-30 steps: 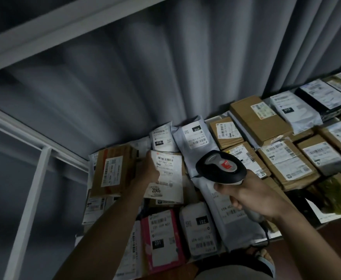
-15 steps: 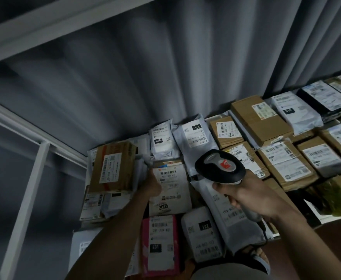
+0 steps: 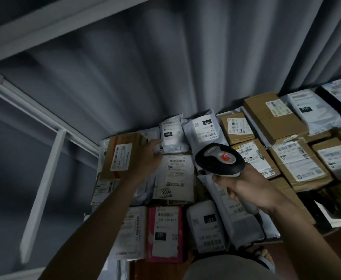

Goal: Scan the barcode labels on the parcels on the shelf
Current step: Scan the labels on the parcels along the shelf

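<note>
Many labelled parcels lie on the shelf. My left hand reaches to the back row, and its fingers pinch the lower left corner of a small white bag marked 010. Just below that hand a white-labelled parcel marked 2005 lies flat. My right hand grips the handle of a grey and black barcode scanner, whose head hangs over the grey bags in the middle and points toward the back row.
A brown box stands at the left next to my left hand. A pink parcel marked 231 and a white bag marked 231 lie in front. Cardboard boxes fill the right. A white frame post rises at the left.
My left hand laid the 2005 parcel flat, let it go and moved up to the small white 010 bag. The scanner has stayed almost where it was.
</note>
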